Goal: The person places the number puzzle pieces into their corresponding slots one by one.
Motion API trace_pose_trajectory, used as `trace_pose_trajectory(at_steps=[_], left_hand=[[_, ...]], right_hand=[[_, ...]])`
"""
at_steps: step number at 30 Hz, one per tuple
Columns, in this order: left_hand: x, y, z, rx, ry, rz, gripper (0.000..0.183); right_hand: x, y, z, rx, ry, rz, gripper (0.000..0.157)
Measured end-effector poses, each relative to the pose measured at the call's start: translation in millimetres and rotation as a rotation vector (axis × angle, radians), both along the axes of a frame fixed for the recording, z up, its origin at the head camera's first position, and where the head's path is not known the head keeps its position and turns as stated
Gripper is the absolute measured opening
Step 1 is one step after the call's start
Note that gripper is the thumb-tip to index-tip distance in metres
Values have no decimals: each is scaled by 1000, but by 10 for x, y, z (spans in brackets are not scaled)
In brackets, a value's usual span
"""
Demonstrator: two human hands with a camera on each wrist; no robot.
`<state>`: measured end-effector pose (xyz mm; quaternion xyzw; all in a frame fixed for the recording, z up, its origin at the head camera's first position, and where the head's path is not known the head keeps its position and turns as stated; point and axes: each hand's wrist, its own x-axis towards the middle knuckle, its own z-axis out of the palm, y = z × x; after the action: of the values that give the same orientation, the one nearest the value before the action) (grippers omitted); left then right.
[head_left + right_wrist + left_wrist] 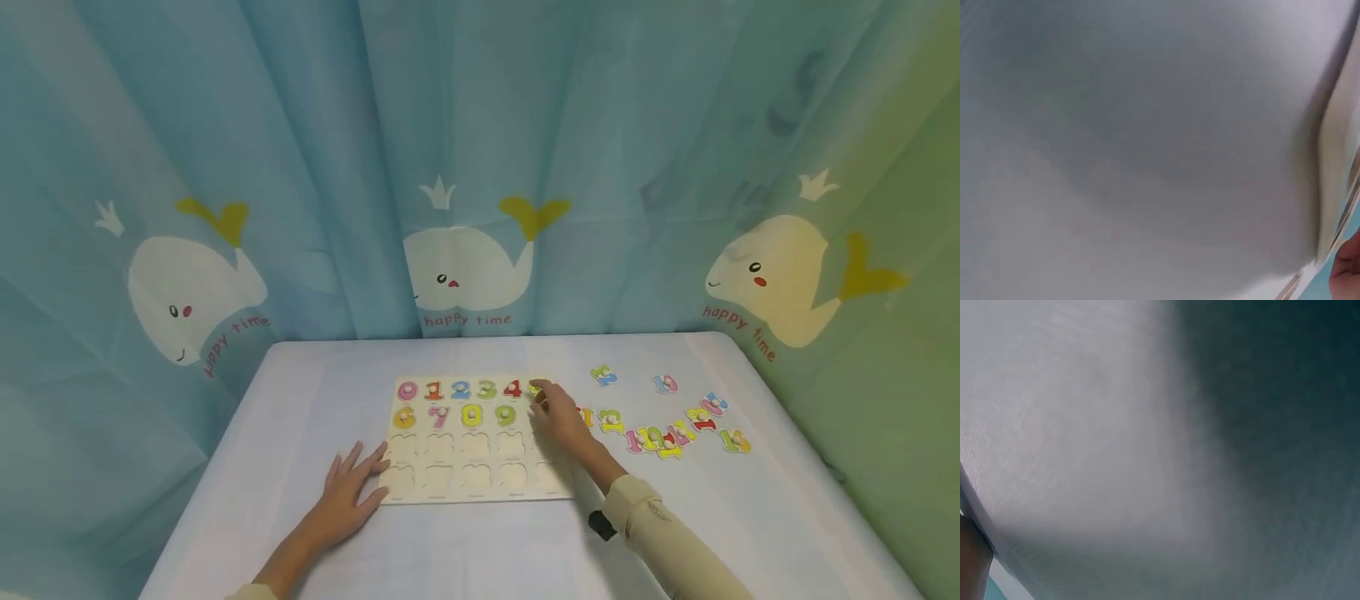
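Observation:
A wooden number puzzle board [457, 503] lies on the white table, its upper recesses filled with colourful knobbed numbers, 0 to 4 in the top row and 6 to 9 below. My right hand [562, 421] reaches over the board's upper right corner. Its fingertips pinch a yellow-green number piece [534, 388] beside the red 4, mostly hidden by the fingers. My left hand [345, 502] is spread flat at the board's left edge, fingertips touching the rim. Both wrist views show mostly blurred white cloth, with a sliver of hand at a lower corner.
Right of the board lie several loose number pieces, among them a 12 [603, 376], a 10 [664, 383] and an overlapping cluster [660, 439]. A small black object [602, 525] shows by the right sleeve. Behind the table hangs a blue whale-print curtain [465, 125].

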<state>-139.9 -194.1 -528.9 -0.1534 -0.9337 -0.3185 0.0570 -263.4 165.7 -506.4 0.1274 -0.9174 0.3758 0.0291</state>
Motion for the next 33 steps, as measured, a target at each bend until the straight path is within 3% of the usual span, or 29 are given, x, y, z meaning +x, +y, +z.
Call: trace_pose_trajectory(at_steps=[9, 14, 19, 29, 33], left_hand=[[49, -14, -1, 11, -1, 26, 57], [51, -5, 11, 18, 8, 21, 55], [47, -12, 25, 21, -5, 20, 52], [11, -30, -33, 22, -29, 11, 45], [-5, -23, -22, 30, -34, 6, 48]], right_hand=[[-126, 511, -9, -20, 85, -132, 24], [-133, 898, -36, -34, 62, -254, 25], [-113, 1151, -114, -54, -16, -358, 30], [-191, 1360, -85, -54, -40, -339, 31], [-251, 1432, -104, -71, -112, -331, 34]])
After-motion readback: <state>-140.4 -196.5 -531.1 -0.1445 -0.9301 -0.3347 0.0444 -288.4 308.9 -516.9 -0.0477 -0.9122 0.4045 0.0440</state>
